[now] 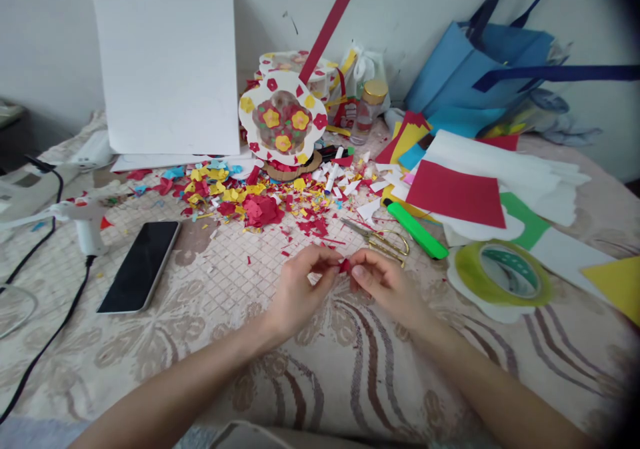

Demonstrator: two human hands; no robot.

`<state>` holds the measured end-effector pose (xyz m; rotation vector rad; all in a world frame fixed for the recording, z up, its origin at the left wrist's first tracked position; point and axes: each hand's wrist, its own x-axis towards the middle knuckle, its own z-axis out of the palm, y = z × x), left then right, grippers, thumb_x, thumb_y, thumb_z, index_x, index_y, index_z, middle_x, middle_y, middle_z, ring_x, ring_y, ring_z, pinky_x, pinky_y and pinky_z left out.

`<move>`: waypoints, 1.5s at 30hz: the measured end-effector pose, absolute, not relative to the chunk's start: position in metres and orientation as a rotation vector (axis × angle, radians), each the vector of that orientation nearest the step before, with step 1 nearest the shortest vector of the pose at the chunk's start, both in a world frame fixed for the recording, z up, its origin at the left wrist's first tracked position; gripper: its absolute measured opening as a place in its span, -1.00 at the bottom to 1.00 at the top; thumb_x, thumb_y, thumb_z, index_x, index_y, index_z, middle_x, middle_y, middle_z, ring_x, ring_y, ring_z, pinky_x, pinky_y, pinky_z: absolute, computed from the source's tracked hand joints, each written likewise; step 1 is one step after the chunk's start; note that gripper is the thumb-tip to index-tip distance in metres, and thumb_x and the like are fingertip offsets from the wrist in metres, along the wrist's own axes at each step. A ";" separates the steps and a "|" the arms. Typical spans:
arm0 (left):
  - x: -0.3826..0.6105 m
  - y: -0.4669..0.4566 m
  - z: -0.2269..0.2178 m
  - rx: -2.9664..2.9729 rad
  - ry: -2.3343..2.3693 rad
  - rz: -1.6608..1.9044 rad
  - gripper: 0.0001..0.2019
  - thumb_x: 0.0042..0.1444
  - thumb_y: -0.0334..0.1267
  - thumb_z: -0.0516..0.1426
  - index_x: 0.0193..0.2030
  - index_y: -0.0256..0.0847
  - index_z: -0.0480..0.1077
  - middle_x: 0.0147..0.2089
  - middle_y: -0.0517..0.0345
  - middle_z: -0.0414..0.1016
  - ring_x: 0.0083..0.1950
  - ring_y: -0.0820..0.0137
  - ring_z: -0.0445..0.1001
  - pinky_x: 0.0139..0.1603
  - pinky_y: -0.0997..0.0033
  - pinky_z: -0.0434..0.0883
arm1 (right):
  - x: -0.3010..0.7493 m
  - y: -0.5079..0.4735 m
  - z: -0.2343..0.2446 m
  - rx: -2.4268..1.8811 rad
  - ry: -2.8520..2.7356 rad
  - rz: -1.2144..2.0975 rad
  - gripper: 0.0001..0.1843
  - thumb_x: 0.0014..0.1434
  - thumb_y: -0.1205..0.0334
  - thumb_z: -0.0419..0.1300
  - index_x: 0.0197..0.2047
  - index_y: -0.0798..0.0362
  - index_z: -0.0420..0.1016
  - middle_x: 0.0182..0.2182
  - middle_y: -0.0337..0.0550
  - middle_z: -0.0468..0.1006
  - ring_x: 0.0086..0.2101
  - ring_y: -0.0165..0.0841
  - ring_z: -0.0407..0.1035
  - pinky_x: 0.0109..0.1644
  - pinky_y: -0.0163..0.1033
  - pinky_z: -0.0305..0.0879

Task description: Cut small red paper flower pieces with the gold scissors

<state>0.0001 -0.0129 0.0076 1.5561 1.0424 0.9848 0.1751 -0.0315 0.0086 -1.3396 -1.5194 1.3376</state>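
A small piece of red paper is pinched between my two hands above the patterned tablecloth. My left hand grips its left side with thumb and forefinger. On the other side, my right hand holds it with closed fingertips. Just beyond my hands lie gold-handled scissors, blades pointing away to the left. A green utility knife rests to their right. Farther back stands a flower-shaped paper lantern with red and yellow paper flowers and a red strip rising from it.
Paper scraps litter the middle. At left are a phone and a white glue gun with its cord. Rolled tape, red paper and a blue bag occupy the right. A white board leans on the wall.
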 end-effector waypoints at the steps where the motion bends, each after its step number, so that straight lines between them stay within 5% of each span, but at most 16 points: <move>1: 0.000 -0.014 0.008 1.602 1.041 0.999 -0.89 0.11 -0.34 0.12 -0.23 -0.20 0.43 -0.26 0.10 0.48 -0.24 0.43 0.45 -0.14 0.40 0.39 | 0.175 -0.031 0.007 -1.333 -1.480 1.369 -0.75 0.21 0.02 0.10 -0.32 0.04 0.32 -0.52 -0.29 0.38 -0.49 -0.45 0.30 -0.45 -0.36 0.19; 12: 0.005 -0.004 -0.001 0.813 0.851 0.905 -0.77 -0.04 -0.25 0.27 -0.26 -0.28 0.40 -0.35 0.18 0.45 -0.33 0.51 0.39 -0.23 0.48 0.33 | 0.172 -0.032 0.000 -1.335 -1.346 1.498 -0.76 0.21 0.04 0.08 -0.30 0.04 0.35 -0.56 -0.31 0.39 -0.59 -0.49 0.19 -0.53 -0.37 0.09; 24: 0.006 -0.005 0.004 0.712 0.845 0.814 -0.73 -0.11 -0.31 0.31 -0.24 -0.28 0.39 -0.30 0.17 0.45 -0.28 0.48 0.41 -0.19 0.40 0.38 | 0.170 -0.035 0.001 -1.438 -1.675 0.621 -0.85 0.15 0.30 0.13 -0.46 0.06 0.33 -0.50 -0.25 0.37 -0.47 -0.43 0.25 -0.39 -0.33 0.16; 35: 0.002 0.001 0.001 0.662 0.739 0.727 -0.68 -0.21 -0.48 0.30 -0.24 -0.30 0.40 -0.31 0.14 0.49 -0.29 0.49 0.45 -0.19 0.47 0.35 | 0.174 -0.030 -0.012 -1.377 -1.043 1.416 -0.68 0.16 -0.01 0.14 -0.46 0.05 0.33 -0.67 -0.33 0.33 -0.65 -0.50 0.15 -0.61 -0.40 -0.03; 45: 0.002 0.004 -0.002 0.798 0.876 0.774 -0.72 -0.14 -0.24 0.32 -0.31 -0.31 0.39 -0.41 0.18 0.46 -0.43 0.54 0.39 -0.37 0.51 0.34 | 0.171 -0.034 -0.005 -1.482 -1.272 1.173 -0.60 0.21 -0.07 0.06 -0.51 0.04 0.27 -0.68 -0.31 0.31 -0.64 -0.48 0.16 -0.57 -0.36 0.04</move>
